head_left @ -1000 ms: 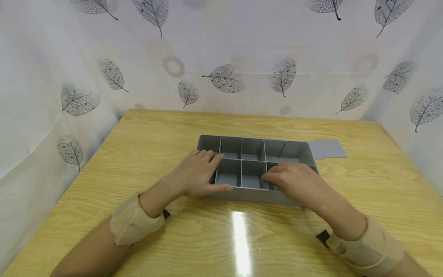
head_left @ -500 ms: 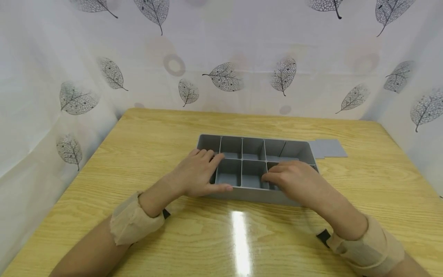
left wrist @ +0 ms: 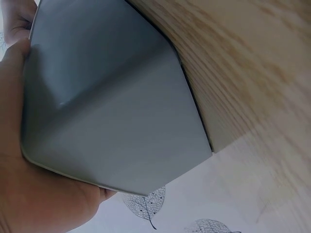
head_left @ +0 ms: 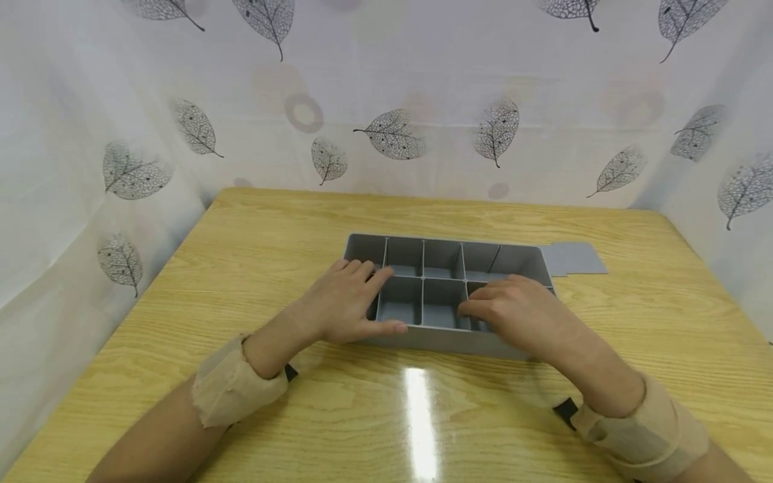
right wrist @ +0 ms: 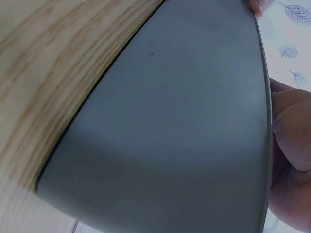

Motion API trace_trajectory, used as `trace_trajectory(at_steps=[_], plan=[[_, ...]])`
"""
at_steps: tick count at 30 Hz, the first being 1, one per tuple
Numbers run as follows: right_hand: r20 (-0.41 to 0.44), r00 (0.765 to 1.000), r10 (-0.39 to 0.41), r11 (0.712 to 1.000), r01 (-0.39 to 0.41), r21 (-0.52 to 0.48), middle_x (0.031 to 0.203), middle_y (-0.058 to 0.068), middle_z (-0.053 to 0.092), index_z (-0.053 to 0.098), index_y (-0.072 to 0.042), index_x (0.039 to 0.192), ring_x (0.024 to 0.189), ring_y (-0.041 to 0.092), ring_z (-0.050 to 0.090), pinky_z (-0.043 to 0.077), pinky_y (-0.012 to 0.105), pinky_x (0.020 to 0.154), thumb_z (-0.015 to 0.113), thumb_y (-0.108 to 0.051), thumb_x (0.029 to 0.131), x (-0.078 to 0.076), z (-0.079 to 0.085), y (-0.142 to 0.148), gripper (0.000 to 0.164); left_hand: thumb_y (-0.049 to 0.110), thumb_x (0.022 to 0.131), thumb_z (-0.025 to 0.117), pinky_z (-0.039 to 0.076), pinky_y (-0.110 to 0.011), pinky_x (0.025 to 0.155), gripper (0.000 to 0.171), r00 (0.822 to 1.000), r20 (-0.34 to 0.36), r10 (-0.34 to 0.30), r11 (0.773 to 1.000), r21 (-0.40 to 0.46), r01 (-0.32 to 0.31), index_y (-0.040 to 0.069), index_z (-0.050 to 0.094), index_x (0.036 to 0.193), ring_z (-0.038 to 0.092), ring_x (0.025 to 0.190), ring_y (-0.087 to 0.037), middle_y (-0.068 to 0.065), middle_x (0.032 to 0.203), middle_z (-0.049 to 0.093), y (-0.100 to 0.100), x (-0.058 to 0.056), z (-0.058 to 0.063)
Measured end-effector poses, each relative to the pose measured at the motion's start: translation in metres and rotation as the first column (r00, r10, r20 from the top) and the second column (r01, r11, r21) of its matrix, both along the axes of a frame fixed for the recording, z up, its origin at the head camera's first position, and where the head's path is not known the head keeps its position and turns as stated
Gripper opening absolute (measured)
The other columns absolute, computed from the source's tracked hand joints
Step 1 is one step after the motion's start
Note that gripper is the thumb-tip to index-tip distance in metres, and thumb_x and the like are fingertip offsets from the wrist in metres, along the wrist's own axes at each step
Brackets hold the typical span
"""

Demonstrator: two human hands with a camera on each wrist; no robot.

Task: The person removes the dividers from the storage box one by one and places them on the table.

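A grey divided storage box [head_left: 435, 339] with two rows of compartments lies across the middle of the wooden table. Over its front left corner rests my left hand [head_left: 344, 305], thumb stretched along the front rim and fingers reaching over the leftmost compartment. My right hand [head_left: 519, 315] reaches into the front row on the right. Its thumb tip lies on the left side of a thin grey divider [head_left: 468, 322], its bent fingers on the right side, partly hidden inside. Both wrist views show the box's outer wall [left wrist: 126, 131] close up, with hand parts at the rim.
Two flat grey panels [head_left: 578, 258] lie overlapping on the table [head_left: 290, 235], behind the box's right end. A white curtain [head_left: 435, 74] with leaf prints hangs behind the table and along both sides.
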State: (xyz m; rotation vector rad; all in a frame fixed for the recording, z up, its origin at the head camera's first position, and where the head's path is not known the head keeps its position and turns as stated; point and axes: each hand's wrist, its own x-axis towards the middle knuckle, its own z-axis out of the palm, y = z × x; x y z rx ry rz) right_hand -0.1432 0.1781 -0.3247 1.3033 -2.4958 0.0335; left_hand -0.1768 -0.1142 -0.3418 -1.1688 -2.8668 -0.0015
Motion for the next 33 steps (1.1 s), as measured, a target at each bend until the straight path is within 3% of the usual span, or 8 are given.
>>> trace_trajectory(at_steps=[6, 11, 17, 21, 25, 28, 33], plan=[[0.002, 1.0, 0.025, 0.999, -0.025, 0.024, 0.085, -0.013, 0.066, 0.069, -0.023, 0.091, 0.08, 0.007, 0.059, 0.048, 0.03, 0.063, 0.068, 0.002, 0.07, -0.004, 0.004, -0.001, 0.033, 0.087, 0.075, 0.019, 0.035, -0.042, 0.093, 0.099, 1.0, 0.009, 0.013, 1.0, 0.003, -0.013, 0.015, 0.035, 0.141, 0.046, 0.106, -0.024, -0.008, 0.12, 0.051, 0.0, 0.0, 0.0], [0.041, 0.996, 0.077, 0.997, -0.078, 0.017, 0.085, -0.011, 0.066, 0.07, -0.02, 0.091, 0.081, 0.008, 0.059, 0.051, 0.029, 0.07, 0.067, 0.004, 0.071, -0.007, 0.009, -0.001, 0.031, 0.088, 0.073, 0.018, 0.034, -0.042, 0.094, 0.1, 0.999, 0.026, 0.029, 1.0, -0.008, -0.029, 0.016, 0.034, 0.141, 0.046, 0.107, -0.025, -0.008, 0.122, 0.05, 0.001, 0.0, 0.001], [0.035, 0.989, 0.147, 0.981, -0.141, -0.131, 0.088, -0.01, 0.064, 0.069, -0.02, 0.09, 0.082, 0.006, 0.058, 0.051, 0.026, 0.068, 0.069, 0.003, 0.071, -0.008, 0.035, 0.0, 0.03, 0.088, 0.073, 0.018, 0.034, -0.044, 0.097, 0.1, 0.999, 0.031, 0.033, 0.999, -0.02, -0.032, 0.017, 0.034, 0.141, 0.045, 0.109, -0.026, -0.008, 0.124, 0.05, 0.0, 0.0, 0.002], [0.055, 0.993, 0.103, 0.978, -0.09, -0.19, 0.09, -0.012, 0.065, 0.07, -0.022, 0.092, 0.082, 0.005, 0.059, 0.052, 0.027, 0.067, 0.07, -0.001, 0.074, 0.0, 0.058, 0.003, 0.028, 0.089, 0.072, 0.015, 0.033, -0.044, 0.097, 0.101, 0.999, 0.033, 0.027, 0.999, -0.036, -0.026, 0.017, 0.033, 0.141, 0.045, 0.11, -0.026, -0.007, 0.124, 0.05, 0.002, 0.0, 0.003], [0.074, 0.997, 0.023, 0.984, -0.009, -0.178, 0.093, -0.012, 0.067, 0.069, -0.023, 0.095, 0.084, 0.007, 0.06, 0.052, 0.028, 0.068, 0.068, -0.001, 0.076, 0.005, 0.069, 0.008, 0.029, 0.088, 0.073, 0.016, 0.033, -0.045, 0.098, 0.102, 0.999, 0.038, 0.018, 0.999, -0.031, -0.017, 0.015, 0.034, 0.141, 0.045, 0.11, -0.027, -0.008, 0.123, 0.05, 0.001, -0.001, 0.001], [0.07, 0.997, -0.031, 0.981, 0.044, -0.191, 0.096, -0.01, 0.067, 0.068, -0.023, 0.101, 0.086, 0.008, 0.061, 0.052, 0.031, 0.068, 0.066, 0.005, 0.075, 0.01, 0.077, 0.018, 0.038, 0.087, 0.074, 0.018, 0.035, -0.045, 0.095, 0.1, 1.0, 0.017, 0.004, 1.0, -0.004, -0.004, 0.015, 0.035, 0.14, 0.046, 0.107, -0.026, -0.008, 0.12, 0.052, 0.001, -0.001, -0.001], [0.001, 0.999, -0.043, 0.966, 0.041, -0.254, 0.099, -0.007, 0.068, 0.068, -0.023, 0.105, 0.083, 0.008, 0.061, 0.051, 0.029, 0.064, 0.071, 0.002, 0.069, 0.015, 0.082, 0.041, 0.045, 0.087, 0.074, 0.019, 0.037, -0.042, 0.09, 0.099, 1.0, -0.018, 0.001, 1.0, 0.016, -0.001, 0.013, 0.037, 0.139, 0.048, 0.102, -0.024, -0.007, 0.115, 0.053, 0.0, 0.0, -0.003]])
